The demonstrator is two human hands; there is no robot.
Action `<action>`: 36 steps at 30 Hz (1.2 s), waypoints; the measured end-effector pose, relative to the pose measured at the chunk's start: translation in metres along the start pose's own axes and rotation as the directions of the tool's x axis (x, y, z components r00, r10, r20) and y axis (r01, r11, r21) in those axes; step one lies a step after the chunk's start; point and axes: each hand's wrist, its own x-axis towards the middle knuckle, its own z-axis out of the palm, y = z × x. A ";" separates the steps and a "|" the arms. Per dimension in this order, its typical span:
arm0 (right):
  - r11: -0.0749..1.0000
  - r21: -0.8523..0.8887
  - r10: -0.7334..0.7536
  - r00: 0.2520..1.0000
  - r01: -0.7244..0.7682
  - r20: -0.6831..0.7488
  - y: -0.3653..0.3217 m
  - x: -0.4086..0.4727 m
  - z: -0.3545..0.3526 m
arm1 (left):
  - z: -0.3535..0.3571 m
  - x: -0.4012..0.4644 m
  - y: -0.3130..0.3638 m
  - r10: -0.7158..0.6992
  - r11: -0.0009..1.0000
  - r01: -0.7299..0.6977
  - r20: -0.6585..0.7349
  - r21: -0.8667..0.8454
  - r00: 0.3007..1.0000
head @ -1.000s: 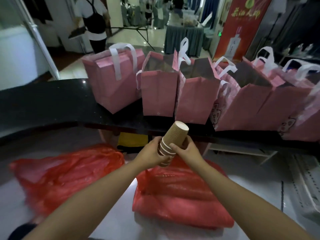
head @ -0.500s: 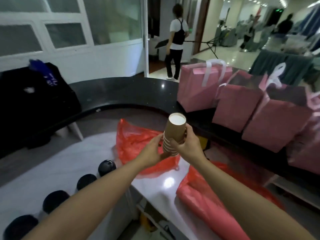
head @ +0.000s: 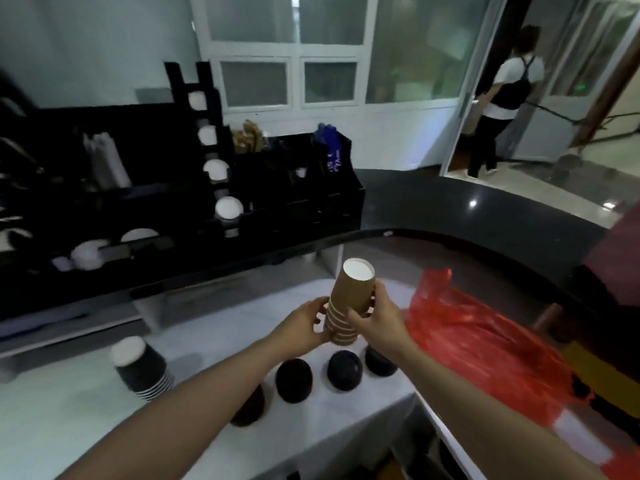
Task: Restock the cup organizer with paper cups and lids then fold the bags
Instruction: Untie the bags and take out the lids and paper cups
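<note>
From the head camera, both hands hold one stack of brown paper cups (head: 349, 303), upside down, just above the white counter (head: 214, 344). The left hand (head: 304, 325) has its grip wrapped round the rims at the bottom; the right hand (head: 377, 318) has its grip pressed on the side. This looks like the cup step, with the stack being carried over. The black cup organizer (head: 221, 174) stands at about ten o'clock, well apart. Next, I think, the stack must go to an open slot there. The red bag (head: 485, 344) lies at three o'clock, not yet folded.

Café service counter: cup organizer (head: 221, 174), stacked cups (head: 143, 368).
</note>
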 end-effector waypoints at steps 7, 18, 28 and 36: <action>1.000 0.015 -0.025 0.957 0.021 0.288 -0.041 0.056 0.159 | -0.101 -0.039 -0.136 -0.207 0.969 0.216 -0.082 0.119 0.975; 0.992 -0.071 -0.036 0.780 0.102 0.624 -0.050 0.073 0.295 | -0.123 -0.123 -0.222 -0.434 0.878 0.443 -0.089 0.182 0.896; 0.974 -0.121 -0.035 0.652 0.192 0.757 -0.033 0.074 0.343 | -0.095 -0.173 -0.248 -0.572 0.785 0.590 -0.145 0.189 0.807; 0.926 -0.289 0.072 0.639 0.241 0.765 -0.020 0.076 0.333 | -0.086 -0.170 -0.233 -0.458 0.854 0.447 -0.024 0.267 0.889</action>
